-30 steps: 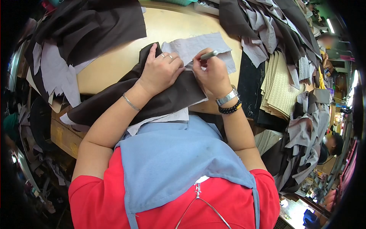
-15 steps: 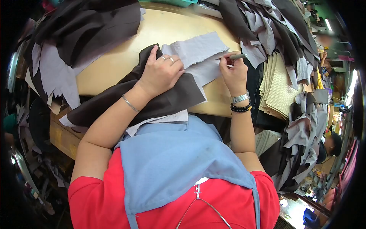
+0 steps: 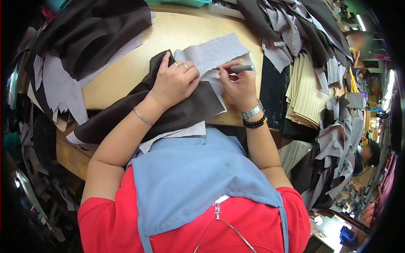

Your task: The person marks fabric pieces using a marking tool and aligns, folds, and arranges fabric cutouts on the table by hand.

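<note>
My left hand (image 3: 176, 83) rests on a dark brown fabric piece (image 3: 203, 102) with a pale grey backing. Its index finger points away along the fabric, while the other fingers are bent around a fold. My right hand (image 3: 240, 84) is closed around a grey-green pen (image 3: 241, 67). The pen's tip is over the turned-up pale grey cloth (image 3: 217, 48), close to its near edge; whether it touches is too small to tell. The brown piece hangs over the table's near edge toward my blue apron (image 3: 198, 177).
Dark, pale-backed fabric (image 3: 105, 33) lies heaped at the table's left. More such pieces (image 3: 287, 25) are piled at back right. Woven cream sheets (image 3: 306, 90) are stacked right of the wooden table (image 3: 181, 25). A green tray (image 3: 181, 3) stands at the back. Another person (image 3: 369, 152) is far right.
My right hand has moved left and slightly nearer with the pen, from the cloth's right end toward its middle. My left hand stays on the fabric.
</note>
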Motion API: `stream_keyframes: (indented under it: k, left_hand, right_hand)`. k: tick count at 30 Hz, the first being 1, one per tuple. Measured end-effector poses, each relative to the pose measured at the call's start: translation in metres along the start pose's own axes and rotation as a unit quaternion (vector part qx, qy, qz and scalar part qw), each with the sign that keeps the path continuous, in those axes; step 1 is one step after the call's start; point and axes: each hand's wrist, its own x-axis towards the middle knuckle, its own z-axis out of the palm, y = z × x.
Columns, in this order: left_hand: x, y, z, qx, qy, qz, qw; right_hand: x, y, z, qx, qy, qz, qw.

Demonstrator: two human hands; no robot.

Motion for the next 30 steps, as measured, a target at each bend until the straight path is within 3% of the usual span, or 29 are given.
stream_keyframes:
  k: [16, 25, 30]
  left_hand:
    - [0.001, 0.001, 0.000, -0.029, 0.004, -0.006, 1.000]
    - [0.002, 0.002, -0.001, -0.041, -0.019, -0.020, 0.999]
    - [0.007, 0.003, -0.005, -0.058, -0.053, -0.053, 0.996]
  right_hand:
    - [0.015, 0.037, -0.030, -0.081, 0.076, -0.064, 0.992]
    - [0.029, 0.052, -0.037, -0.119, 0.104, -0.033, 0.987]
    - [0.027, 0.056, -0.041, -0.021, 0.138, 0.024, 0.990]
